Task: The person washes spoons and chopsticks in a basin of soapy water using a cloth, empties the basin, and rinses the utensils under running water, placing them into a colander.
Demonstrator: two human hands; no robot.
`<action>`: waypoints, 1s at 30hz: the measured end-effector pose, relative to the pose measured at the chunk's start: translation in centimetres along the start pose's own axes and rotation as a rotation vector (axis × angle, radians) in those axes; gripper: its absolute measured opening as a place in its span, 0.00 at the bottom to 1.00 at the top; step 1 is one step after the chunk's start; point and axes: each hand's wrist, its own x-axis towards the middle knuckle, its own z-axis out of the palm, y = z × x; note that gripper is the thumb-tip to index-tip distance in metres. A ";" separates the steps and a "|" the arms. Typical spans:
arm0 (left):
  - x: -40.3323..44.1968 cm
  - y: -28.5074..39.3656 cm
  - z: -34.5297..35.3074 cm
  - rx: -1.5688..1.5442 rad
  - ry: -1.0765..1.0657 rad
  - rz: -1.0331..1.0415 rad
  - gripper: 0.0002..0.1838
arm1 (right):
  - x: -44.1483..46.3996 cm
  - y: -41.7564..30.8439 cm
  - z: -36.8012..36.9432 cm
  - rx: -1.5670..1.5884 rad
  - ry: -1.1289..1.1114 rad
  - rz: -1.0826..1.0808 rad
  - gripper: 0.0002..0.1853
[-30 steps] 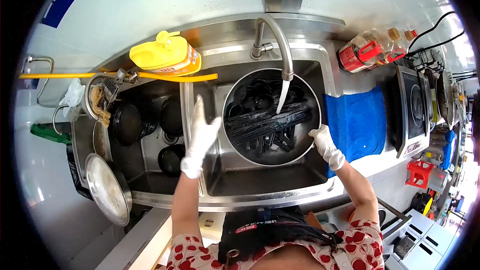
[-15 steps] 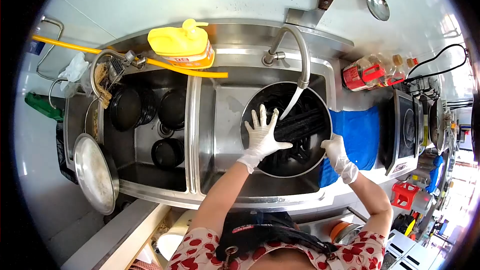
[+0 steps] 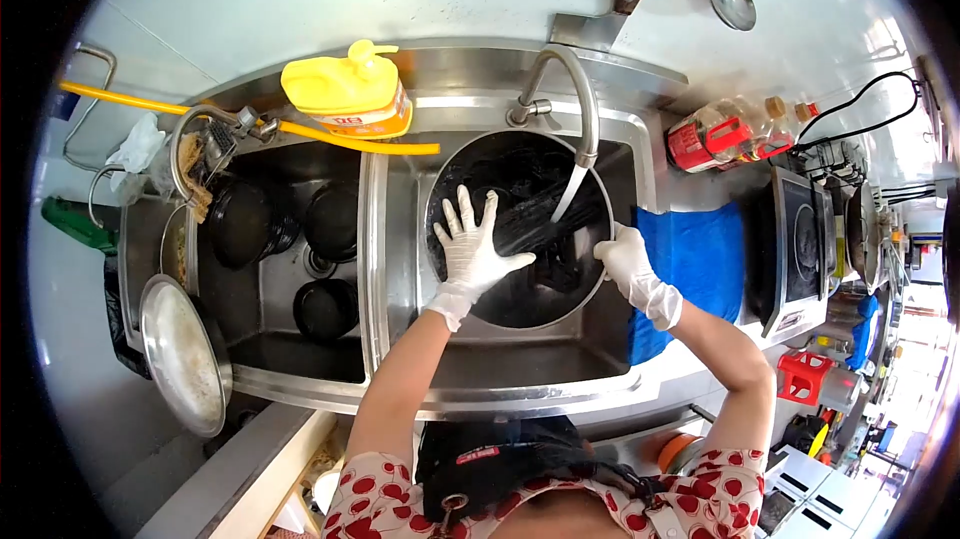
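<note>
A wide round basin (image 3: 560, 314) sits in the right sink bowl. It holds a bundle of long, thin black pieces (image 3: 535, 214) and other dark pieces under water; their exact kind is unclear. My left hand (image 3: 473, 254), in a white glove, lies with fingers spread over the basin's left side, against the black bundle. On the right, my gloved right hand (image 3: 627, 261) is closed on the basin's rim. Water (image 3: 570, 194) streams from the curved faucet (image 3: 588, 129) into the basin, falling between my hands.
Black round dishes (image 3: 245, 224) are stacked in the left sink. A yellow jug (image 3: 345, 89) and yellow hose (image 3: 400, 148) lie along the back ledge. A blue cloth (image 3: 690, 264), bottles (image 3: 715, 134) and a cooktop (image 3: 800, 239) stand right. A cleaver (image 3: 610, 14) is on the wall.
The basin has shifted left in the sink, and both hands have gone with it. The water stream now lands farther right within the basin, and the black pieces have shifted.
</note>
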 end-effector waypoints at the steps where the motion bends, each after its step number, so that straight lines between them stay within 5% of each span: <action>1: -0.5 -0.3 0.1 -0.008 -0.007 -0.023 0.62 | 0.2 0.4 0.4 -0.038 -0.004 0.001 0.13; 15: -3.3 5.1 3.6 -0.290 -0.007 0.009 0.60 | -4.6 -1.8 -3.8 -0.398 0.159 0.006 0.13; 30: -2.9 3.3 2.3 -0.239 -0.110 0.101 0.57 | -6.5 -3.5 -2.3 -0.176 0.183 0.195 0.09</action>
